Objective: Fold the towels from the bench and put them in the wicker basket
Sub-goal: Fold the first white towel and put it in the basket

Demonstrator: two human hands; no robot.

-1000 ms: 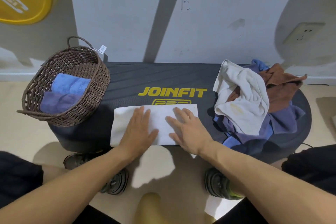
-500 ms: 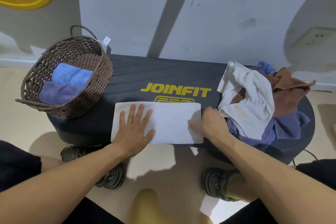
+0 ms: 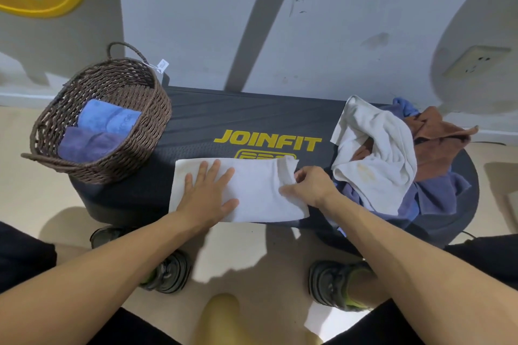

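Our left hand point(image 3: 207, 199) presses flat on the white towel point(image 3: 258, 190); our right hand point(image 3: 309, 186) pinches its lifted end. We judge that uneven pulling could skew the fold, or snag the pile point(image 3: 392, 154) beside it.

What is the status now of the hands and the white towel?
Left hand flat on white towel. Right hand pinching its right edge, lifted. Unfolded pile beside it, not blocking.

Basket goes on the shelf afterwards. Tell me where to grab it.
Take the basket by its two loop handles, one hand from each side: the far handle stands up over the rim, the near one juts outward. With folded towels inside, lifting both ends should keep it level.
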